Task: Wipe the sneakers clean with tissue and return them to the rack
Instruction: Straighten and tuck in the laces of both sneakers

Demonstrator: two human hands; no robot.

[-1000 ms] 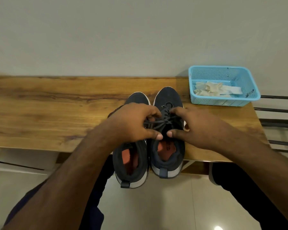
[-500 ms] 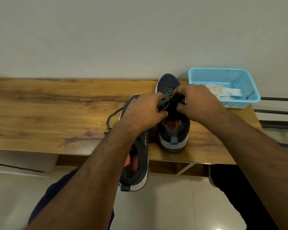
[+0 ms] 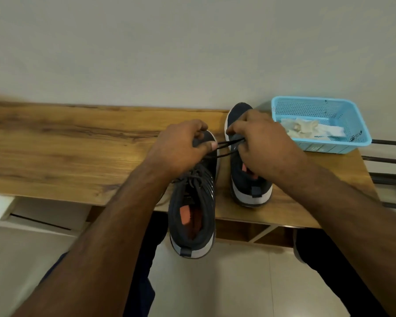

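Two dark navy sneakers with white soles and orange insoles lie on the wooden table [image 3: 66, 152]. The left sneaker [image 3: 193, 209] hangs its heel over the table's front edge. The right sneaker [image 3: 249, 179] sits farther back, toe toward the wall. My left hand [image 3: 183, 147] pinches dark laces [image 3: 229, 145] above the left sneaker's toe. My right hand [image 3: 263, 145] grips the same laces over the right sneaker's tongue. The laces stretch taut between both hands. Crumpled tissue [image 3: 306, 131] lies in a blue basket [image 3: 352, 124].
The blue mesh basket stands at the table's back right corner against the pale wall. Dark metal rack bars [image 3: 389, 161] run past the table's right end. My legs in dark trousers and the tiled floor [image 3: 238, 282] show below the front edge.
Both sneakers were side by side at the front edge. The right one has been pushed back toward the wall, and my hands have spread apart, pulling the laces taut between them.
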